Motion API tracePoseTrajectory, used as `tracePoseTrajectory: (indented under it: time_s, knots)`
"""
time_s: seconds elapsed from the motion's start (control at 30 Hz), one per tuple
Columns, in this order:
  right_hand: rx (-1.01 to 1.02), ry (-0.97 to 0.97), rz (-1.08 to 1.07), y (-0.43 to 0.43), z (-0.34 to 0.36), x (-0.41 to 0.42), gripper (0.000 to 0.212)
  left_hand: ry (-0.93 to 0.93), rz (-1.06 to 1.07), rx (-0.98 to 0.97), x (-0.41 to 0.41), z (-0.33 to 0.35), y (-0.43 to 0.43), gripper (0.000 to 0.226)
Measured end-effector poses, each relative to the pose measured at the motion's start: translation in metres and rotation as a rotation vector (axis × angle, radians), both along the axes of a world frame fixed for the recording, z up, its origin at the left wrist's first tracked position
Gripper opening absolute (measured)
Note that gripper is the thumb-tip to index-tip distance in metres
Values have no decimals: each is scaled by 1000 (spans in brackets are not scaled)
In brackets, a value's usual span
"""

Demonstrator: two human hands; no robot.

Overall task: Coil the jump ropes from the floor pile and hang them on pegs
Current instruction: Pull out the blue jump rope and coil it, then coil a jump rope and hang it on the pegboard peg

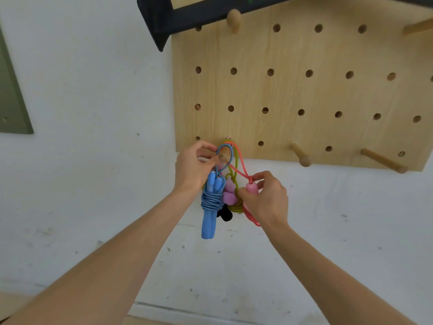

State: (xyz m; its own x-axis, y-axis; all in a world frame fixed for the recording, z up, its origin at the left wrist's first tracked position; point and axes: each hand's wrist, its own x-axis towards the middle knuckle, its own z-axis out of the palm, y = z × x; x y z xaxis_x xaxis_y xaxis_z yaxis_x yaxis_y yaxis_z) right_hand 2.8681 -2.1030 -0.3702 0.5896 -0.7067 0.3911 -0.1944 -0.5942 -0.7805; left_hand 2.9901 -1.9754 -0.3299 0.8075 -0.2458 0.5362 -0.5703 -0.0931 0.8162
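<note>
A wooden pegboard hangs on a white wall. On its lower-left peg hang three coiled jump ropes. The blue rope has its loop over the peg, and my left hand pinches that loop at the peg's tip. A yellow-green rope with purple handles hangs behind it. The pink rope runs from the peg down to its pink handle, which my right hand grips.
More pegs stick out of the board: one at the bottom middle, one at the bottom right, one at the top. A dark shelf sits above. A green panel is on the wall at left.
</note>
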Motion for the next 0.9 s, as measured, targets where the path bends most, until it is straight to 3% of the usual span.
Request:
tracePoseTrajectory:
  time_s: [0.17, 0.33, 0.47, 0.57, 0.7, 0.9]
  knots:
    - [-116, 5, 91, -3, -10, 5, 39, -9, -18, 32, -2, -4, -3, 21]
    - [-165, -16, 116, -4, -25, -3, 71, -63, -71, 79, -9, -16, 6, 50]
    - [-241, -55, 156, -3, -40, -19, 90, -181, 26, 88, -20, -36, 21, 67]
    - [-308, -52, 167, -2, -54, -34, 93, -258, 138, -14, -39, -65, 37, 55]
    - [-339, -10, 186, -4, -82, -58, 91, -305, 284, -138, -74, -127, 57, 21]
    - [-312, -16, 177, -6, -163, -117, 63, -58, 321, -74, -139, -253, 72, 30]
